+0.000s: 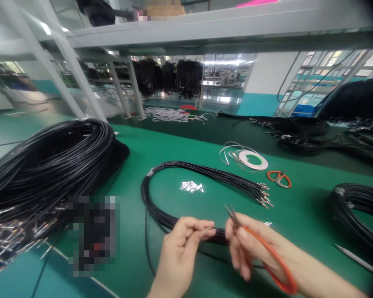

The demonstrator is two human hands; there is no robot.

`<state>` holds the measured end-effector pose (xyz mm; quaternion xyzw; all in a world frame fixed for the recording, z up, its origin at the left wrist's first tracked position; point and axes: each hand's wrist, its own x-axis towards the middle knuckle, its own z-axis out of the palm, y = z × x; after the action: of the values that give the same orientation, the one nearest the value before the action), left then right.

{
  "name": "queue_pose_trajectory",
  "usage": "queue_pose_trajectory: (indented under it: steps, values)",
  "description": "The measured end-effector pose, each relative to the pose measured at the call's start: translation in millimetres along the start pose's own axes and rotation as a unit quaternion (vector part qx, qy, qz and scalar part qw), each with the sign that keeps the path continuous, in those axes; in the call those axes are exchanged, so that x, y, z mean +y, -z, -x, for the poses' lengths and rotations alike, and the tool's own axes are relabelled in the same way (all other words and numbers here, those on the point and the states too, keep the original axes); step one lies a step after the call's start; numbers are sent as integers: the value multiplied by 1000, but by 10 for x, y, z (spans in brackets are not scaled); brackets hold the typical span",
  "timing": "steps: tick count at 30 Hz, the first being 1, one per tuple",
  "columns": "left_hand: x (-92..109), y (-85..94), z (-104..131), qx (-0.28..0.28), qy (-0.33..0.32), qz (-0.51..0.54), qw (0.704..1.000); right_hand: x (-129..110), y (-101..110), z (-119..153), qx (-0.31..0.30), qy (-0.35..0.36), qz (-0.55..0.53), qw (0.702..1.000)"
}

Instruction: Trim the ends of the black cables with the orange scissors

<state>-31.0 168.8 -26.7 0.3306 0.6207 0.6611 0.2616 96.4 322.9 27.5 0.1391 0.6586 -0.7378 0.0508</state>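
Note:
My left hand (185, 248) is closed in a pinch on the thin end of a black cable, near the table's front. Beside it, my right hand (247, 244) grips orange-handled scissors (279, 263), their blade tips pointing up and away from me. Behind both hands, a bundle of black cables (202, 169) curves in a U, with copper-coloured bare ends at the right; its lower strands pass behind my fingers. Small white shiny pieces (191, 187) lie in a pile inside the curve.
A large coil of black cables (59, 153) fills the left side; another coil (345, 211) lies at right near a pen (357, 258). Farther back are a white tape roll (261, 162) and a second pair of orange-handled scissors (279, 179). A grey shelf beam (205, 31) crosses overhead.

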Motion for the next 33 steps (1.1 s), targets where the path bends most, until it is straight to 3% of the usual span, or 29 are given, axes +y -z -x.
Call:
queue_pose_trajectory:
  steps: [2, 5, 11, 18, 33]
  values:
    - [13, -10, -12, -5, 18, 30, 999, -8, 60, 67, -85, -46, 26, 995]
    - [39, -42, -13, -3, 20, 55, 998, 65, 80, 92, -128, -80, 62, 987]
    - [49, -65, 0, -6, 37, 81, 996, 223, 63, -4, -139, -93, 45, 985]
    - [24, -36, 10, -49, 40, 53, 997, 194, 76, -26, -120, -82, 38, 989]
    - [0, -30, 3, -49, -16, -32, 998, 212, 39, -60, -107, -41, 36, 993]
